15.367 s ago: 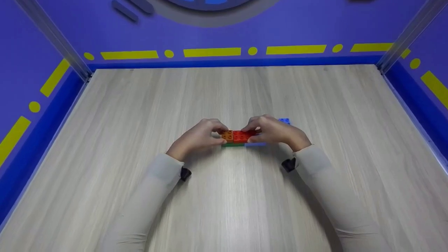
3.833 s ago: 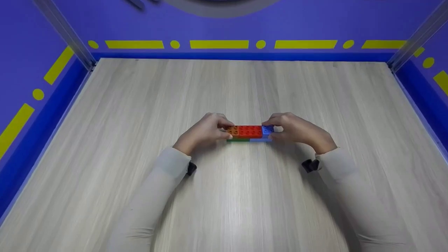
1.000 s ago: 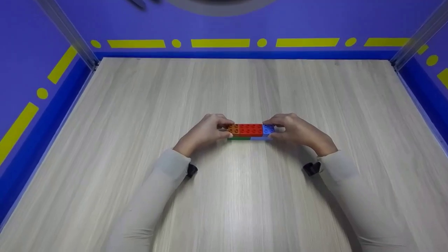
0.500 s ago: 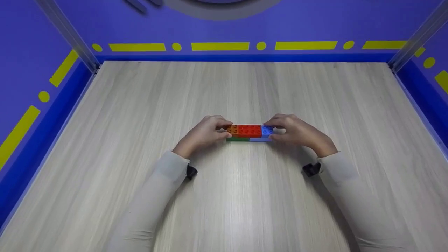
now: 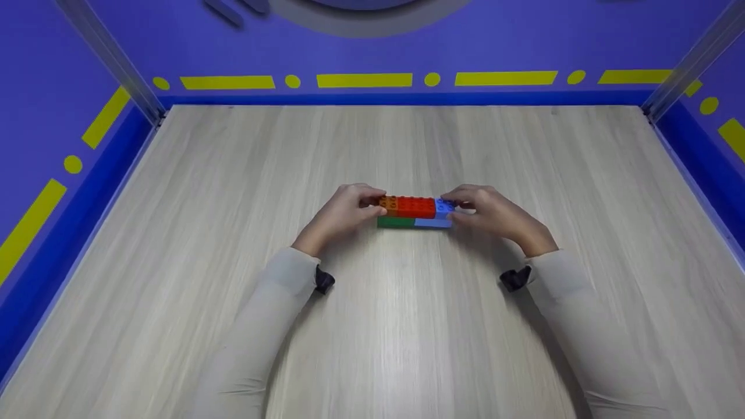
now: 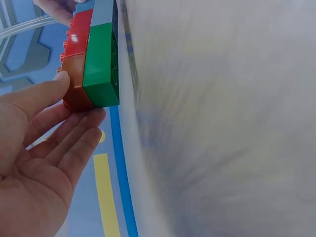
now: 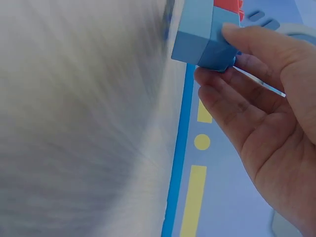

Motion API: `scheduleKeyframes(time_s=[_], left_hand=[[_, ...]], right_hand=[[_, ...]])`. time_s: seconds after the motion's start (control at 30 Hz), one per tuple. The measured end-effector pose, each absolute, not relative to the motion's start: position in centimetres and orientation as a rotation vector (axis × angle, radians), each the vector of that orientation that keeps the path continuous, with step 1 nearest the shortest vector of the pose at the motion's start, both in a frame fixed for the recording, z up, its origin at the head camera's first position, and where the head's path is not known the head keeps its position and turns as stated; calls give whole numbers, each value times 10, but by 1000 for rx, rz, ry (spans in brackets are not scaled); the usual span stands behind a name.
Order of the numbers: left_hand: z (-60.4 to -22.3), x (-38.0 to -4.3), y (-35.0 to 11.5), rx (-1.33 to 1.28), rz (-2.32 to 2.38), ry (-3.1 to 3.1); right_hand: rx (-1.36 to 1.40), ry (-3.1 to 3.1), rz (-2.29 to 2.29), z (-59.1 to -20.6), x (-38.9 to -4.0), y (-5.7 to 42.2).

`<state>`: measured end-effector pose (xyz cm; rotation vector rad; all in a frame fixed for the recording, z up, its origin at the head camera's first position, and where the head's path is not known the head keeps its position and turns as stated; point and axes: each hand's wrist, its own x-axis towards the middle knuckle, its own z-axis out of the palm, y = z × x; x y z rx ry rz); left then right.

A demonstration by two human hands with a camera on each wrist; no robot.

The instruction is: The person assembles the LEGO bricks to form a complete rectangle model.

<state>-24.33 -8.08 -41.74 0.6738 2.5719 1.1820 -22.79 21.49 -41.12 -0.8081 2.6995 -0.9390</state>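
Observation:
Two layers of toy building bricks are joined in a short wall. On top run an orange brick (image 5: 388,204), a red brick (image 5: 417,207) and a blue brick (image 5: 444,208). Below them sit a green brick (image 6: 100,66) and a light blue brick (image 7: 193,32). My left hand (image 5: 343,214) pinches the orange end between thumb and fingers. At the other end my right hand (image 5: 495,214) pinches the blue brick. In the left wrist view the green brick's hollow underside shows, with a gap above the tabletop.
The wood-grain table (image 5: 372,326) spreads all around the bricks. Blue panels with yellow marks (image 5: 364,81) wall it in at the back and both sides. A black wrist device (image 5: 515,279) sits at each cuff.
The blue brick, apart at the right earlier, came to sit in the top row. In the last half second both hands raised the joined bricks, tilting their front face into view.

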Motion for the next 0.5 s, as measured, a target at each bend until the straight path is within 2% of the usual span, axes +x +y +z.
scheduleKeyframes(time_s=[0.5], left_hand=[[-419, -257, -70, 436, 1279, 2608]], right_hand=[[-639, 2696, -1107, -417, -243, 215]])
